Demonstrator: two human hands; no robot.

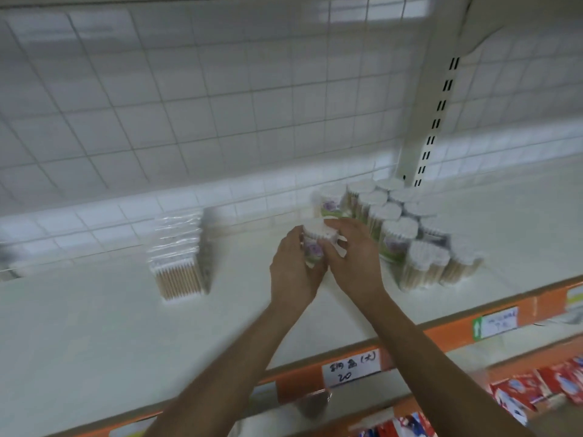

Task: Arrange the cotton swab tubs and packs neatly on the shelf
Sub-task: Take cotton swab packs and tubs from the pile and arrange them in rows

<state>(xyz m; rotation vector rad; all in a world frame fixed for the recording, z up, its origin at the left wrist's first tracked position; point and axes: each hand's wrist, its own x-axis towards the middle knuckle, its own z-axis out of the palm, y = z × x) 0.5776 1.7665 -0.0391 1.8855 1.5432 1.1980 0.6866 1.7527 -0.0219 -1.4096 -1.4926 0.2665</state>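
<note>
Both hands hold one round cotton swab tub point(316, 239) with a purple and green label, over the middle of the white shelf point(94, 326). My left hand point(295, 269) wraps its left side and my right hand point(353, 257) curls over its top and right side. Another labelled tub point(329, 201) stands just behind. To the right, several tubs point(397, 228) stand in rows running back toward the upright. A row of clear flat swab packs point(178, 257) stands on edge at the left. The view is blurred.
A white wire grid backs the shelf point(189, 105). A slotted white upright point(438, 115) rises at the back right. The orange front rail carries handwritten price labels point(351, 369). Red packets point(536, 392) hang on the level below.
</note>
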